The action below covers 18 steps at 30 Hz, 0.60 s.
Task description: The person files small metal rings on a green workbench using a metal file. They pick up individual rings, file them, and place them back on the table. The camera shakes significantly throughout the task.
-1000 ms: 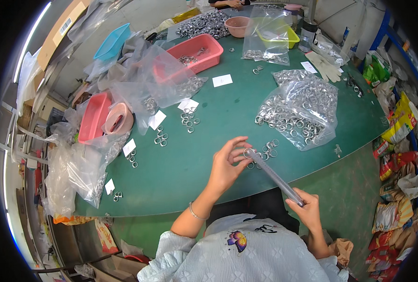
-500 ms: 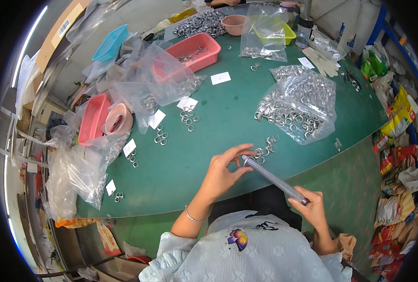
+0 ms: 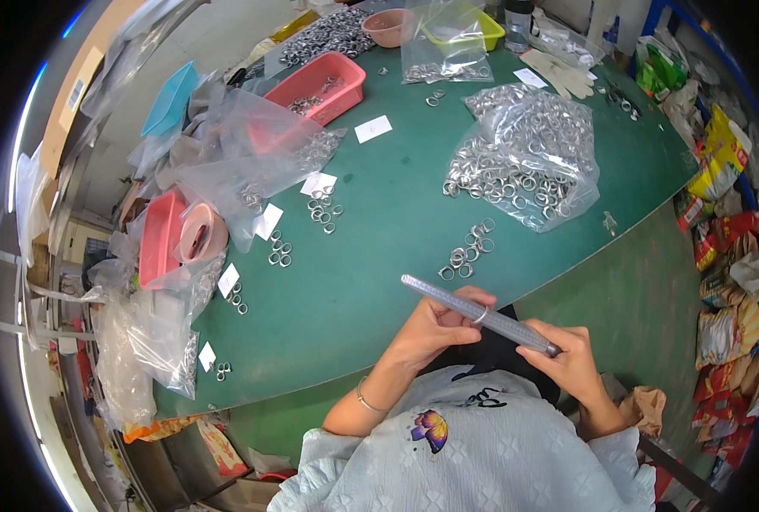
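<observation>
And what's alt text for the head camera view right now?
A right hand grips a grey rod while the left hand holds a ring around it. Beyond, a green table bears loose rings and a clear bag of rings.

Green table [image 3: 354,277]: ring-filled bag [image 3: 533,154], loose rings [image 3: 458,254], white cards [image 3: 373,129], far glove [image 3: 560,75], apparently cloth

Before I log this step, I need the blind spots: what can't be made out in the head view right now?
All in the head view:
Left hand's hold on the ring: contact too small to tell.
Fine marks on the grey rod: too small, blurred.
Part of the rod: covered by the right hand.
Bottom of the pile in the clear bag: hidden by rings above.
Bottle: top cut off by upper edge.
</observation>
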Available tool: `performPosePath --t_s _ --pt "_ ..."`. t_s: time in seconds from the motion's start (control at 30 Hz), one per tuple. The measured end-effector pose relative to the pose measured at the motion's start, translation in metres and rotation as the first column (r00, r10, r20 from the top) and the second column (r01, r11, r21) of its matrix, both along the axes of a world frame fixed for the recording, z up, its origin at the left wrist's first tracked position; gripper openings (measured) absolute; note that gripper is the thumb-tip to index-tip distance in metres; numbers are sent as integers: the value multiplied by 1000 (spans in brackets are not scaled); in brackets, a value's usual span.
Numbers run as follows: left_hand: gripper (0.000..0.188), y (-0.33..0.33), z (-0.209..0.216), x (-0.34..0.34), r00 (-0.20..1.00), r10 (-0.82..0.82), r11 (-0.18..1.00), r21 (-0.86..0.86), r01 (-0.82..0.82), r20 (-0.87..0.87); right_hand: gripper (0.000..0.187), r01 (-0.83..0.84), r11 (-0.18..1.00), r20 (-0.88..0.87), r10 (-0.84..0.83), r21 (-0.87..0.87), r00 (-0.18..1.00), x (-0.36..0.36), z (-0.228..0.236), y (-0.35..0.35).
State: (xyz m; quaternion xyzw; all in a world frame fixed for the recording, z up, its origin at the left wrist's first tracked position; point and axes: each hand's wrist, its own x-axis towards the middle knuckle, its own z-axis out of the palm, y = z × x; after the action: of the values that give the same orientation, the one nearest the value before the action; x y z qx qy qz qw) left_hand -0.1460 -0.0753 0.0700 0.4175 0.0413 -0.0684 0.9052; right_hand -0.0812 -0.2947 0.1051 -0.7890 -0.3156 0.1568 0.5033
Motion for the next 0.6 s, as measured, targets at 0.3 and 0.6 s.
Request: performPosePath --t_s 0.3,0.6 --pt "39 -9 16 0 995 104 975 197 -103 6 31 40 999 88 -41 13 995 -5 -1 -6" --pt "34 -19 22 5 982 -20 933 357 -50 189 30 25 1000 162 -25 4 986 -8 5 -2"
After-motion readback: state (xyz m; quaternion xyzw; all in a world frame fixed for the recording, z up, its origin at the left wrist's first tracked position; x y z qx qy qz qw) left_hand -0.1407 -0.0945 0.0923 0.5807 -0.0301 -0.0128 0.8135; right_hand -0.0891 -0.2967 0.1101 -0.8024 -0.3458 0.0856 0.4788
